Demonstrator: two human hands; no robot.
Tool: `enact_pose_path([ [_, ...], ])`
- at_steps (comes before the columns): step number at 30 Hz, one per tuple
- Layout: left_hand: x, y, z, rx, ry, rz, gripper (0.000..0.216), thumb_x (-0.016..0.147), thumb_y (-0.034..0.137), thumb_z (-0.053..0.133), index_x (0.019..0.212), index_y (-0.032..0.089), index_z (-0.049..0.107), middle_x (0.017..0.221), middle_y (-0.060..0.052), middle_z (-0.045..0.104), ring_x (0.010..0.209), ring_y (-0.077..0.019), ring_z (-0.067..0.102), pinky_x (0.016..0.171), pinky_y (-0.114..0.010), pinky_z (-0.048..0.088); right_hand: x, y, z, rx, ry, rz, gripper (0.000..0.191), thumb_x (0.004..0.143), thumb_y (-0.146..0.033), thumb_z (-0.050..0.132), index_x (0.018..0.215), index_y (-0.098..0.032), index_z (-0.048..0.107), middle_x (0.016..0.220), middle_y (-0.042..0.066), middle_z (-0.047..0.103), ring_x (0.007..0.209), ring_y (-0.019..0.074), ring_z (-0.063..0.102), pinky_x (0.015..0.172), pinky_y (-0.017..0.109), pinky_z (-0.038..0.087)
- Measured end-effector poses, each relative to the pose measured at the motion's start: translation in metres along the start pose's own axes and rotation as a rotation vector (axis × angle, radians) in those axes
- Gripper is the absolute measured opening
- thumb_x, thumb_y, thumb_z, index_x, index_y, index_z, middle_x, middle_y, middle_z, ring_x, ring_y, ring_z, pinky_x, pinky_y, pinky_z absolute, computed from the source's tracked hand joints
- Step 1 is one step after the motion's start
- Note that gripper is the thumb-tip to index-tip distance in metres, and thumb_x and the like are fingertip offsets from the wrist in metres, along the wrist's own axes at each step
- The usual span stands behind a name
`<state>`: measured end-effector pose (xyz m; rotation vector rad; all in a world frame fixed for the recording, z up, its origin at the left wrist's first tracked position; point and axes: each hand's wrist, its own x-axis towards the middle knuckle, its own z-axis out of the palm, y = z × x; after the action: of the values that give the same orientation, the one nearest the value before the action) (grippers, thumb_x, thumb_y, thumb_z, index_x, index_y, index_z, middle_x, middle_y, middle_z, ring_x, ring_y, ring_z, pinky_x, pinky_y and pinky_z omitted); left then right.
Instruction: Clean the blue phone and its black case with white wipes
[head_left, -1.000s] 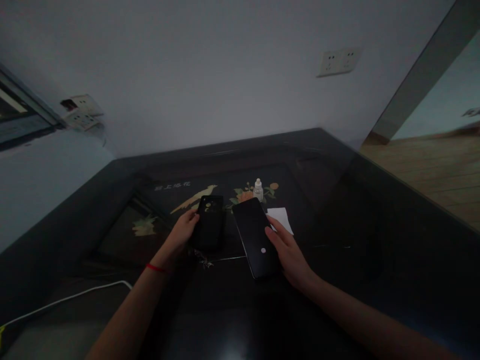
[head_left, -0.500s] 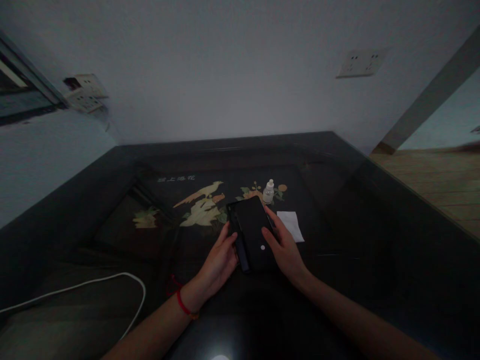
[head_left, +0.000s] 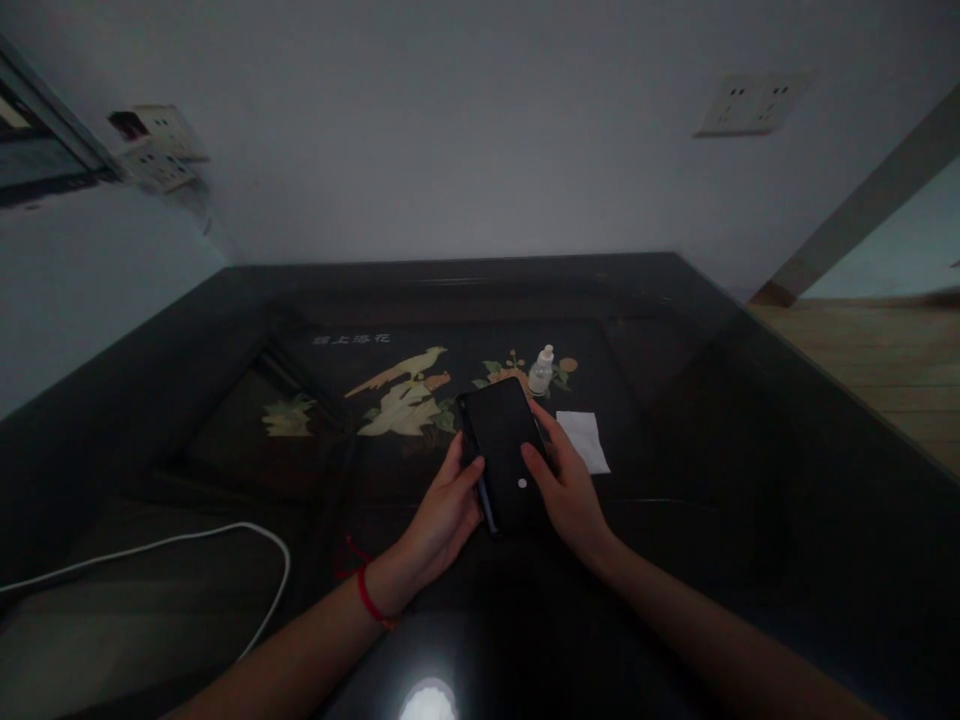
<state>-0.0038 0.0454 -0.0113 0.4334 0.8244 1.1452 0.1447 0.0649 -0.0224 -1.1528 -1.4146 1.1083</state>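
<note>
A black smartphone [head_left: 504,440] is held between both hands over the middle of the dark table. Its face is dark, apart from a small round white mark near the lower end. My left hand [head_left: 448,500] grips the left edge, thumb on the side and fingers partly hidden beneath. Along the right edge, my right hand [head_left: 568,490] is closed on the phone, its thumb resting on the face. Just beyond the phone stands a small clear bottle [head_left: 540,374] with a white cap. A folded white paper [head_left: 583,440] lies right of my right hand.
The glossy dark table [head_left: 675,570] has an inlaid bird picture [head_left: 401,400]. A white cable [head_left: 172,537] curves across the left side. Wall sockets [head_left: 752,104] are on the right, with more sockets [head_left: 161,150] at the left. The wall [head_left: 465,150] borders the table's far edge.
The slab that stuck out along the phone's left side now sits nearly flush with it. Both hands keep their hold. The camera view has shifted slightly.
</note>
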Motion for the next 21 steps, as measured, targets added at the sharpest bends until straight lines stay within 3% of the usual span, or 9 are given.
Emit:
enact_pose_path([
  [9,0.001,-0.003,0.0,0.02,-0.033,0.028,0.062,0.084,0.02,0.063,0.14,0.032,0.038,0.131,-0.004,0.059,0.119,-0.0198,0.055,0.105,-0.038,0.041,-0.002,0.004,0.004,-0.188,-0.013,-0.095,0.06,0.089,-0.038,0.052,0.143,-0.022,0.032,0.142,0.011,0.045,0.129,0.0263,0.046,0.107,0.048,0.038],
  [13,0.002,-0.006,-0.003,0.054,-0.032,0.045,0.06,0.084,0.022,0.064,0.138,0.031,0.04,0.127,-0.004,0.062,0.115,-0.019,0.058,0.103,-0.037,0.044,-0.004,0.004,0.005,-0.178,-0.071,-0.13,0.061,0.09,-0.037,0.052,0.144,-0.023,0.027,0.145,0.011,0.042,0.131,0.0246,0.044,0.107,0.044,0.037],
  [15,0.002,-0.007,-0.005,0.065,-0.052,0.056,0.059,0.084,0.024,0.064,0.138,0.031,0.041,0.127,-0.004,0.062,0.114,-0.019,0.059,0.102,-0.036,0.045,-0.002,-0.001,0.003,-0.174,-0.116,-0.11,0.063,0.09,-0.039,0.051,0.145,-0.022,0.025,0.142,0.012,0.045,0.124,0.0251,0.051,0.103,0.043,0.042],
  [17,0.002,-0.007,-0.005,0.066,-0.061,0.072,0.059,0.084,0.024,0.064,0.138,0.031,0.04,0.127,-0.004,0.062,0.113,-0.019,0.059,0.1,-0.036,0.047,0.002,-0.01,-0.002,-0.214,-0.195,-0.041,0.065,0.091,-0.041,0.049,0.146,-0.02,0.022,0.126,0.014,0.059,0.104,0.0258,0.063,0.089,0.042,0.049],
  [19,0.001,-0.006,-0.004,0.06,-0.054,0.076,0.06,0.084,0.023,0.064,0.138,0.032,0.04,0.126,-0.003,0.062,0.112,-0.0185,0.06,0.099,-0.036,0.048,0.008,-0.021,-0.01,-0.312,-0.279,0.023,0.066,0.092,-0.044,0.047,0.147,-0.018,0.022,0.096,0.011,0.069,0.078,0.0245,0.067,0.072,0.039,0.051],
  [21,0.0,-0.005,-0.003,0.054,-0.035,0.069,0.06,0.083,0.023,0.065,0.137,0.031,0.04,0.125,-0.003,0.063,0.111,-0.0183,0.061,0.097,-0.035,0.049,0.014,-0.031,-0.017,-0.416,-0.333,0.038,0.063,0.092,-0.044,0.046,0.146,-0.017,0.027,0.069,0.004,0.066,0.061,0.0223,0.064,0.06,0.034,0.047],
])
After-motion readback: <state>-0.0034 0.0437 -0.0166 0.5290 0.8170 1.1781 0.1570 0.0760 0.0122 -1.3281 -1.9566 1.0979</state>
